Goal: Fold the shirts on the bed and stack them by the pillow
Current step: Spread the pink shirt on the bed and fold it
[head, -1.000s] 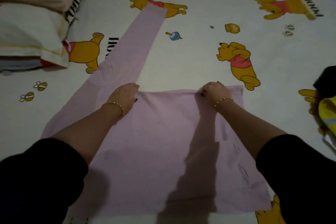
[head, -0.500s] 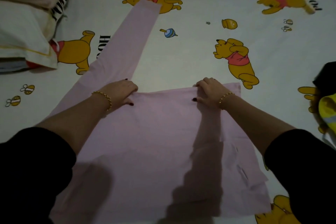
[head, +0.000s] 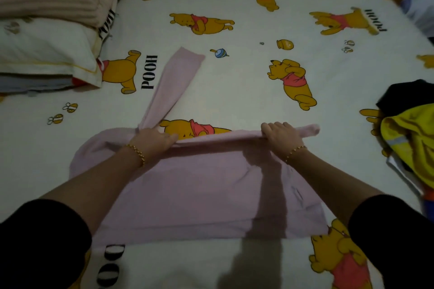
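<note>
Pink cloth fills the near ground: the pink shirt (head: 199, 195) lies flat on the bed (head: 234, 91), its hem closest to the person and its long axis running left to right. At the shirt's far edge both hands hold it. The left hand (head: 152, 141) pinches the fabric at the far-left corner, where the sleeve begins, and the right hand (head: 281, 136) curls its fingers over the far-right end. Each grip is thus closed on the shirt, and the edge between them stands off the bed as a taut ridge. The shirt's body lies on the near side of both grips, so I judge the coming fold must carry that edge toward the person. Beyond the shirt's far-left corner the sleeve (head: 173, 84) trails away across the bed, nearest the left hand and seemingly not yet tucked in. Right of the shirt a yellow garment (head: 408, 138) lies heaped. Farther off, left of the shirt, sits the pillow (head: 42, 49), on the left hand's side.
</note>
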Action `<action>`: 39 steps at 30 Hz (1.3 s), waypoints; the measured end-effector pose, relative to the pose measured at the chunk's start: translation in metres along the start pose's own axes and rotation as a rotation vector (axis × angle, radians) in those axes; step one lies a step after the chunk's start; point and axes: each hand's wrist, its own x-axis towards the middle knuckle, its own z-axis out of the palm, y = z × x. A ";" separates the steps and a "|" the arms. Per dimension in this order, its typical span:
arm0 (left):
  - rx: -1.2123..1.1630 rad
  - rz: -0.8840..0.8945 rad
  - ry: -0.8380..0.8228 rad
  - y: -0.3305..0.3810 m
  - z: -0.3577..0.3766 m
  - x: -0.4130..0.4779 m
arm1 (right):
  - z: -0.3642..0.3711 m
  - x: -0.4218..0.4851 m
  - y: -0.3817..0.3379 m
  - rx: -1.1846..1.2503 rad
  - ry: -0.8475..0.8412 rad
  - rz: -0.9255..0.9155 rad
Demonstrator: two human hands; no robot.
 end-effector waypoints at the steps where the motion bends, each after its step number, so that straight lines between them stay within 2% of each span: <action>1: -0.025 0.002 0.094 0.014 0.007 -0.014 | -0.001 -0.017 -0.004 -0.003 0.009 -0.014; 3: -0.110 0.027 0.270 0.040 0.017 -0.041 | -0.001 -0.048 -0.013 0.004 -0.009 -0.023; 5: -0.179 0.036 0.335 0.060 0.033 -0.060 | 0.005 -0.076 -0.027 0.056 -0.153 -0.018; 7: -0.219 0.019 0.284 0.084 0.045 -0.076 | 0.024 -0.105 -0.036 0.132 -0.266 -0.001; 9: -0.273 -0.029 0.183 0.106 0.055 -0.087 | 0.037 -0.130 -0.043 0.252 -0.264 0.017; 11: -0.343 -0.116 0.035 0.118 0.060 -0.089 | 0.046 -0.143 -0.045 0.293 -0.238 0.005; 12: -0.385 -0.143 0.014 0.119 0.058 -0.088 | 0.048 -0.144 -0.044 0.308 -0.237 0.005; 18: -0.598 -0.321 0.152 0.105 0.034 -0.046 | 0.039 -0.093 -0.025 0.230 -0.143 0.093; 21: -0.656 -0.333 0.225 0.097 0.033 -0.015 | 0.038 -0.065 -0.011 0.198 -0.120 0.158; 24: -0.703 -0.311 0.247 0.093 0.036 0.008 | 0.042 -0.048 0.005 0.189 -0.215 0.184; 28: -0.627 -0.359 0.126 0.090 0.039 0.019 | 0.051 -0.040 0.019 0.107 -0.348 0.199; 30: -0.585 -0.403 0.118 0.086 0.040 0.017 | 0.050 -0.039 0.024 0.098 -0.333 0.211; 35: -0.636 -0.518 0.229 0.091 0.047 0.014 | 0.051 -0.044 0.025 0.016 -0.253 0.242; 39: -0.698 -0.490 0.342 0.111 0.048 0.010 | 0.055 -0.057 -0.010 0.166 -0.091 0.322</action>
